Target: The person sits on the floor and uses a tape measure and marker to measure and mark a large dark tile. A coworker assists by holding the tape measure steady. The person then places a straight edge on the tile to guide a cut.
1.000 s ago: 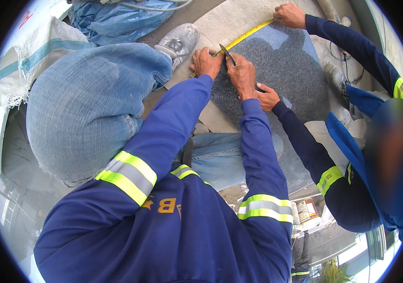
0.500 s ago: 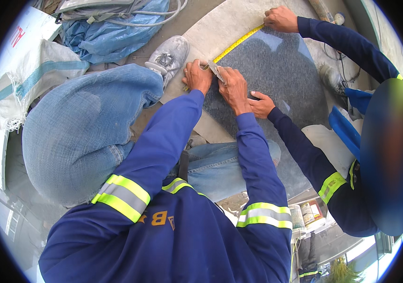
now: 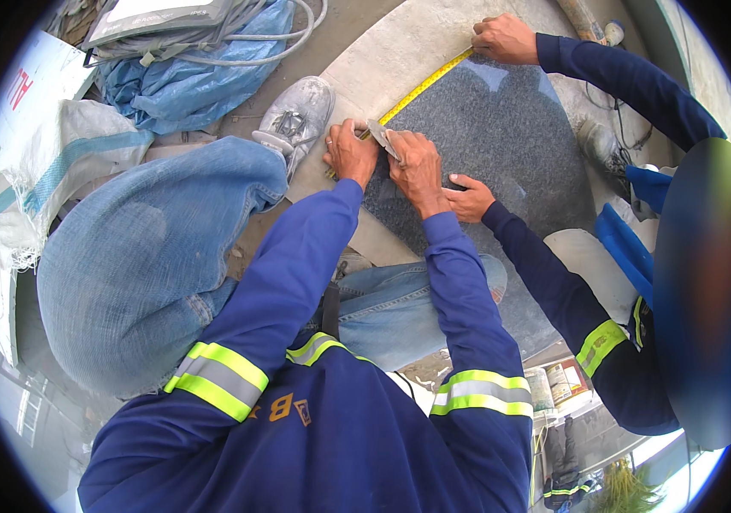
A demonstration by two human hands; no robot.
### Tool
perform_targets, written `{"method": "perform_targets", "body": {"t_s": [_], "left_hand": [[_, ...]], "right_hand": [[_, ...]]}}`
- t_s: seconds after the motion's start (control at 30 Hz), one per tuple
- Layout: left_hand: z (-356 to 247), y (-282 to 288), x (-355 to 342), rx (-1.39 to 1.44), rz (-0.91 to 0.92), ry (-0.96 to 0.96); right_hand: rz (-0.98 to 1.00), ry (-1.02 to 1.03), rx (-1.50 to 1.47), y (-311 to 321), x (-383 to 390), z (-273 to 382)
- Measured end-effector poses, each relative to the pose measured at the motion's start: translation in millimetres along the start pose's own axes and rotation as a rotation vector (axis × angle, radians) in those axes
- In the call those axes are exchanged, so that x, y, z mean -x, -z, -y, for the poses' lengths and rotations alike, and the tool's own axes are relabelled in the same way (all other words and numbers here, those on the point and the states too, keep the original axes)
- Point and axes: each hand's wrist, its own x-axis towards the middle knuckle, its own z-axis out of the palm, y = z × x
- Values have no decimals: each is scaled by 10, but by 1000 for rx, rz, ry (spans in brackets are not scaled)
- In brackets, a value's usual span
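Head view: left hand [image 3: 351, 156] pinches yellow tape [image 3: 425, 86], right hand [image 3: 417, 171] grips grey blade [image 3: 382, 138], and white sack [image 3: 70, 152] hides its contents.

Dark slab [image 3: 502, 124]: grey-black, finely speckled, laid flat.
Yellow tape [image 3: 425, 87]: stretched straight along the slab's upper-left edge.
Grey blade [image 3: 381, 138]: thin, held slanted, its tip placed beside the tape's near end; contact cannot be confirmed.

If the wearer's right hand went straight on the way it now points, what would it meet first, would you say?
Most likely the yellow measuring tape, by the left hand. The right hand points up and left, and the grey blade it holds appears to reach the tape, though depth is unclear.
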Motion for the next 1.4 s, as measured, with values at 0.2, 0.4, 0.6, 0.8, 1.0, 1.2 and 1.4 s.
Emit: {"method": "perform_targets", "body": {"t_s": [0.2, 0.4, 0.6, 0.8, 1.0, 1.2, 1.4], "left_hand": [[-13, 8, -2, -7, 11, 5], [-28, -23, 0, -64, -26, -9], [-24, -26, -5, -56, -53, -4], [-24, 19, 40, -62, 9, -16], [-41, 23, -21, -63, 6, -11], [-61, 7, 6, -44, -25, -13], [-23, -14, 35, -20, -42, -28]], "right_hand": [[63, -39, -24, 87, 34, -20], [17, -27, -22, 33, -63, 26], [84, -18, 47, 63, -78, 28], [43, -4, 25, 76, 1, 0], [47, 22, -14, 106, -70, -42], [62, 27, 6, 79, -136, -26], [56, 42, 29, 30, -101, -33]]}}
